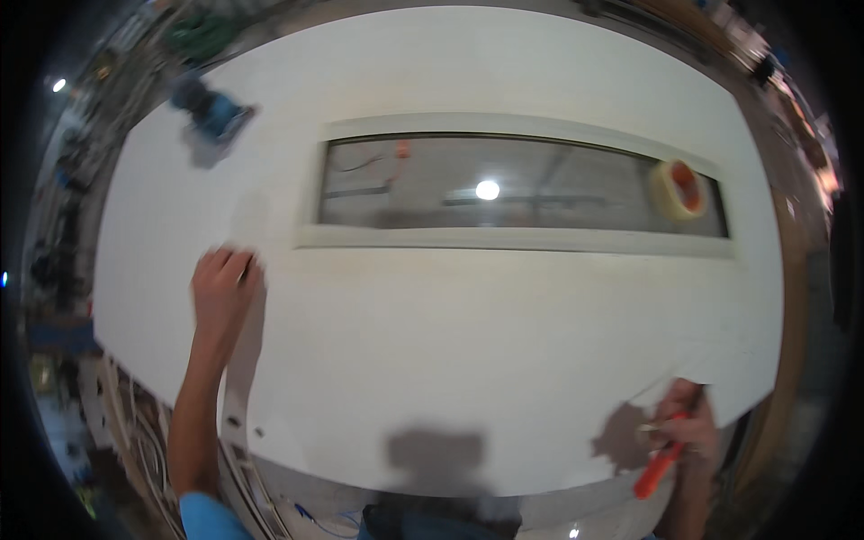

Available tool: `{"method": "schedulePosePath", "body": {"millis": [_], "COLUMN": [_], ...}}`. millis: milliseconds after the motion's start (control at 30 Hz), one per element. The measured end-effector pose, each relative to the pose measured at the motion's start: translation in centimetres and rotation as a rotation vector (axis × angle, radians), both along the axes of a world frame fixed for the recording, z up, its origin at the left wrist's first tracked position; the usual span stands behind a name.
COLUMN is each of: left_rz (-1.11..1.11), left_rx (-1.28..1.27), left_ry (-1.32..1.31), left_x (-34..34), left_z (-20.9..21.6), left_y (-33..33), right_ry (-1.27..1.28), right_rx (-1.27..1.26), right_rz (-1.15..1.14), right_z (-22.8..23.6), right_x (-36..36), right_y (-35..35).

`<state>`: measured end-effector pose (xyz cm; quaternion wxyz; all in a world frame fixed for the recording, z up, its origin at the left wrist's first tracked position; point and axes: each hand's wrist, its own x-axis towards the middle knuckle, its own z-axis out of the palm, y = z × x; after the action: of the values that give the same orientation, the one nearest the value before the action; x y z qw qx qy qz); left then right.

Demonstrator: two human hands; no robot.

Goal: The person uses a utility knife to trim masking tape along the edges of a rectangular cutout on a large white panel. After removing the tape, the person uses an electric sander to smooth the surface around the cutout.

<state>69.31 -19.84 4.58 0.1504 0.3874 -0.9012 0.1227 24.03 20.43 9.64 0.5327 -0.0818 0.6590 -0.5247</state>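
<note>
A broad white panel [504, 342] lies flat across a cluttered workshop, nearly filling the view. Right hand [684, 427], at the panel's near right corner: fingers wrapped around a red-handled tool [657, 472], the handle's butt slanting out toward the near edge; blur hides the working end, so its type is not established. The tool is judged light and stiff, best held around the middle of the handle with fingers clear of the far end. Left hand [225, 283], over the panel's left part: fingers curled in, a dark spot at their tips; whether they pinch something cannot be told. The panel is judged stiff and heavy for its breadth, with a smooth face offering poor purchase; hold is best taken at opposite outer edges, not at the glazing. The framed glass insert [540, 180], beyond the hands, is judged fragile and slick. On its right end sits a cream tape roll [677, 191], light and easily taken by its rim. At the far left stands a blue power tool [213, 112], blurred, on the panel.
</note>
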Motion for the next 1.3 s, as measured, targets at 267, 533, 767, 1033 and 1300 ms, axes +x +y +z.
{"method": "schedulePosePath", "body": {"millis": [267,533,767,1033,1300], "left_rz": [-0.415,-0.156,-1.048,1.014,0.486], "left_rx": [1.193,1.896,1.575,2.506,0.869], "left_ry": [0.495,0.250,0.326,0.048,-0.425], "left_x": [-17.3,-32.0,-34.9,-9.6,-7.2], "left_z": [0.2,0.5,-0.9,-2.9,-9.2], "left_y": [21.0,24.5,30.2,49.1,59.5], "right_ry": [-0.424,-0.609,-0.033,-0.648,-1.280], "right_rx": [-0.016,-0.187,0.013,-0.436,-0.293], "right_rz": [0.725,-0.025,0.399,-0.070,0.003], "right_z": [-2.3,-4.2,-4.6,-6.8,-7.1], "right_x": [2.5,-6.3,-20.2,-27.7,-20.2], "right_y": [-8.6,-5.7,1.9,2.6,5.6]}}
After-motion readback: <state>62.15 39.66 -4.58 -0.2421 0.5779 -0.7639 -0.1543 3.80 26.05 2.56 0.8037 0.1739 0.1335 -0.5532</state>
